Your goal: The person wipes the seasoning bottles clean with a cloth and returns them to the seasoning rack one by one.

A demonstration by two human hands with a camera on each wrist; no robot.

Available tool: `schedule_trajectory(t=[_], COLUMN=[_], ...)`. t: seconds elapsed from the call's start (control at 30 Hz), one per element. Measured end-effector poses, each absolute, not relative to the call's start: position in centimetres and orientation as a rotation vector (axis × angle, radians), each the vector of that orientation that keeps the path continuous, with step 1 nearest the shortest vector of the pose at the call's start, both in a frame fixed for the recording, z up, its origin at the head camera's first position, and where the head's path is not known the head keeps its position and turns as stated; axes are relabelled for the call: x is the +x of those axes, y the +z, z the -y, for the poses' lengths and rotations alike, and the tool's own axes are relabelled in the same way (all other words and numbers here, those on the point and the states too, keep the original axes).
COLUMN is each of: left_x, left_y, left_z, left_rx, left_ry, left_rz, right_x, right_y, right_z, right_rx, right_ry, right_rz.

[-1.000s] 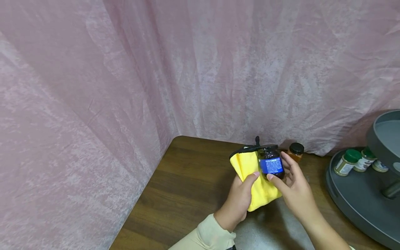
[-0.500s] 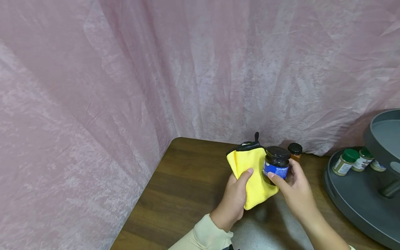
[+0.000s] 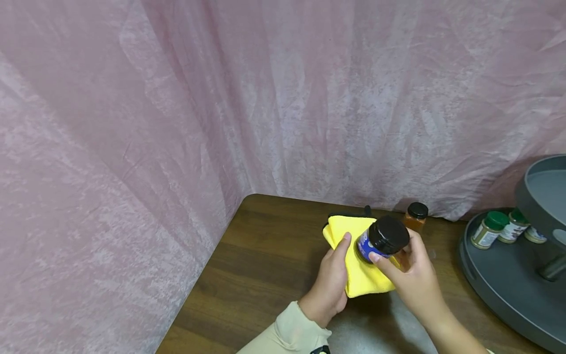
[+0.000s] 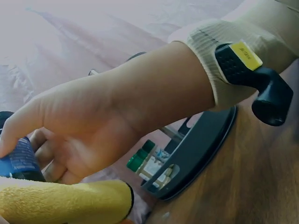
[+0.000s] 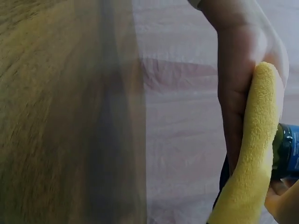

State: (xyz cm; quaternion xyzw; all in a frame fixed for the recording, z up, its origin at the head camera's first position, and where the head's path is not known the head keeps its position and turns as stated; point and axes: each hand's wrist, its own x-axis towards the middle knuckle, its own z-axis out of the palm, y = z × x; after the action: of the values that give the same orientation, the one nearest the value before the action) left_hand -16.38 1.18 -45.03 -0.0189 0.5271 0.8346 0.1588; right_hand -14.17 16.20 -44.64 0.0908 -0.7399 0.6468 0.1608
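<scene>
My left hand (image 3: pixel 328 284) holds a folded yellow cloth (image 3: pixel 368 281) with black edging, its thumb lying on top. Against the cloth, my right hand (image 3: pixel 417 282) grips a dark glass jar (image 3: pixel 389 235) with a black lid and a blue label. The jar is tilted, lid towards the head camera, its base at the cloth. In the left wrist view, fingers of the right hand curl round the jar (image 4: pixel 21 158) just above the cloth (image 4: pixel 65 200). From the right wrist, the cloth (image 5: pixel 261 135) covers part of the left hand (image 5: pixel 238 79), with the jar (image 5: pixel 285 151) beside it.
Behind the right hand, a small jar with orange-brown contents and a black lid (image 3: pixel 416 216) stands on the wooden table (image 3: pixel 247 260). At right is a grey two-tier round stand (image 3: pixel 508 290) bearing several spice jars (image 3: pixel 489 230). A pink curtain (image 3: pixel 309 98) hangs behind.
The right hand has tipped the jar from nearly upright until its lid faces the head camera. It first shifted right, then back left over the cloth. The left hand keeps holding the cloth.
</scene>
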Motion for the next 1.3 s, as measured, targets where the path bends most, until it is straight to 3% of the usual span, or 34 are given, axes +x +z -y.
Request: schedule_trajectory(t=[0.37,0.73,1.3], left_x=[-16.7,-16.2,-16.6], left_y=[-44.8,-44.9,-45.2], left_z=[-1.0,-1.2,-1.2], left_rx=[-0.115,-0.003,-0.021], left_ry=[2.438,2.306,2.371], left_rz=[-1.504,-1.547,-1.505], right_x=[-14.9,-15.3,-14.4], right_y=[-44.9,-44.6,-44.6], right_z=[-16.8,-17.3,-16.6], right_rx=[0.342,0.13,0.348], right_ry=[1.962,2.057,1.953], right_rz=[1.945,1.793,2.037])
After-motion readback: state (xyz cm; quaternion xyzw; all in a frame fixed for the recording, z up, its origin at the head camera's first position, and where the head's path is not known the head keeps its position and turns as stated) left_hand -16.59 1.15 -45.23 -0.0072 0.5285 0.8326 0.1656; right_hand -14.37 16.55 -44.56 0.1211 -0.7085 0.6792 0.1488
